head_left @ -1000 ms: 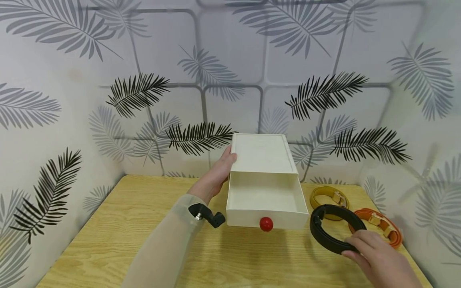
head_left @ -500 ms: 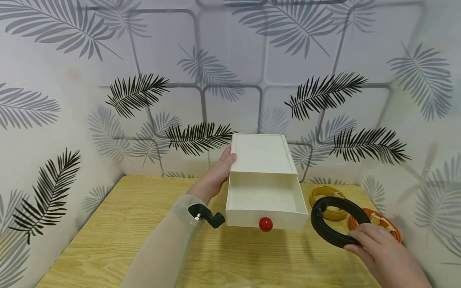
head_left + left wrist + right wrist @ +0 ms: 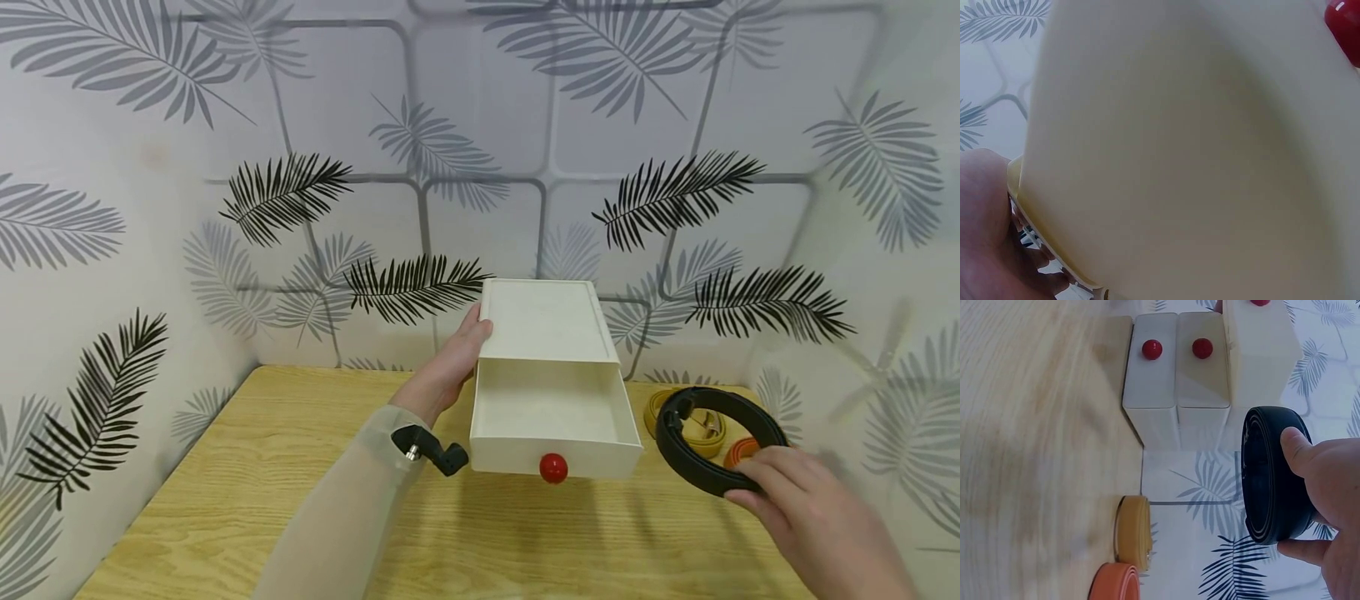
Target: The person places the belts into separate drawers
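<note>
Coiled black belt [image 3: 1286, 487], pinched in right hand [image 3: 817, 504] near yellow belt [image 3: 1134, 531] and orange belt [image 3: 1109, 582]; white drawer cabinet [image 3: 551, 321], gripped by left hand [image 3: 453, 362] (top drawer [image 3: 510, 457] standing out).

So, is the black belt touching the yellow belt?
Apart: the right wrist view shows patterned wall between the black belt and the yellow belt.

The drawer unit [image 3: 547, 321] stands on the table [image 3: 225, 467], its top drawer [image 3: 517, 455] out toward the near side, the left hand [image 3: 453, 358] at its left. Rightward lie a far belt [image 3: 1132, 532] and, farther right, a nearer belt [image 3: 1109, 576]; the right hand [image 3: 821, 508] holds a third belt [image 3: 693, 467] above the table.
</note>
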Available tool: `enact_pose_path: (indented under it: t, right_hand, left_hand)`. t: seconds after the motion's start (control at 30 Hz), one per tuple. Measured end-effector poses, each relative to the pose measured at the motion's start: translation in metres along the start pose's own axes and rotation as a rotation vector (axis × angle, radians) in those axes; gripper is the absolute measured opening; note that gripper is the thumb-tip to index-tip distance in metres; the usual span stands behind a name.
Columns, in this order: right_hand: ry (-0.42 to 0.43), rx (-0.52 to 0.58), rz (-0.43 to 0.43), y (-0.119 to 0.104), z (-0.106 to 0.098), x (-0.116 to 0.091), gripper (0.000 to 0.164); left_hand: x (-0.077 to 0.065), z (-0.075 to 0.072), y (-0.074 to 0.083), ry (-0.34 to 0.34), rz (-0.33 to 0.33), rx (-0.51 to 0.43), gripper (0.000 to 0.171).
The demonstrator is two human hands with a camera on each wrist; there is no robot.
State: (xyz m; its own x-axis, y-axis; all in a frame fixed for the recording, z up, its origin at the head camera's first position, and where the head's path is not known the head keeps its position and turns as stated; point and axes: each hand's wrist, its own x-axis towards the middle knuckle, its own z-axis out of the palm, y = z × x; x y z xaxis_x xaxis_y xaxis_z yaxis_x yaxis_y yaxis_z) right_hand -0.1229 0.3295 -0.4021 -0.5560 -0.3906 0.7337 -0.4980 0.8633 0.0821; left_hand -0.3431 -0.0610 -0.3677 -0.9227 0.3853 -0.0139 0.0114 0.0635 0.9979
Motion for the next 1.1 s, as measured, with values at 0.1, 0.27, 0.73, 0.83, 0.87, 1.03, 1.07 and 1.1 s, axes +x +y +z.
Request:
enact_pose_path:
  t: [0.1, 0.27, 0.73, 0.83, 0.87, 1.03, 1.07, 1.1]
  right_hand:
    - [-0.014, -0.033, 0.025, -0.002, -0.005, 0.005, 0.08]
    - [-0.026, -0.063, 0.041, -0.005, -0.014, 0.013, 0.082]
    - [-0.005, -0.045, 0.046, -0.017, -0.031, 0.039, 0.086]
    - [0.002, -0.015, 0.036, -0.021, -0.032, 0.045, 0.084]
    - [0.008, -0.005, 0.026, -0.022, -0.033, 0.047, 0.083]
    - [0.029, 0.026, 0.006, -0.03, -0.034, 0.058, 0.078]
    - [0.031, 0.029, 0.002, -0.032, -0.033, 0.06, 0.077]
    - [0.034, 0.032, -0.003, -0.033, -0.033, 0.062, 0.076]
  left_hand:
    - [0.001, 0.0, -0.001, 0.0, 0.012, 0.005, 0.067]
    - [0.003, 0.0, -0.003, 0.004, 0.028, 0.007, 0.066]
    - [0.003, -0.001, -0.002, -0.001, 0.031, 0.004, 0.066]
    - [0.003, -0.001, -0.002, 0.0, 0.026, 0.004, 0.066]
    - [0.002, -0.001, -0.002, 0.0, 0.025, 0.004, 0.066]
    - [0.002, -0.001, -0.002, 0.0, 0.02, -0.003, 0.067]
    - [0.003, -0.001, -0.002, -0.002, 0.021, -0.004, 0.067]
    - [0.003, -0.001, -0.002, -0.005, 0.022, -0.006, 0.067]
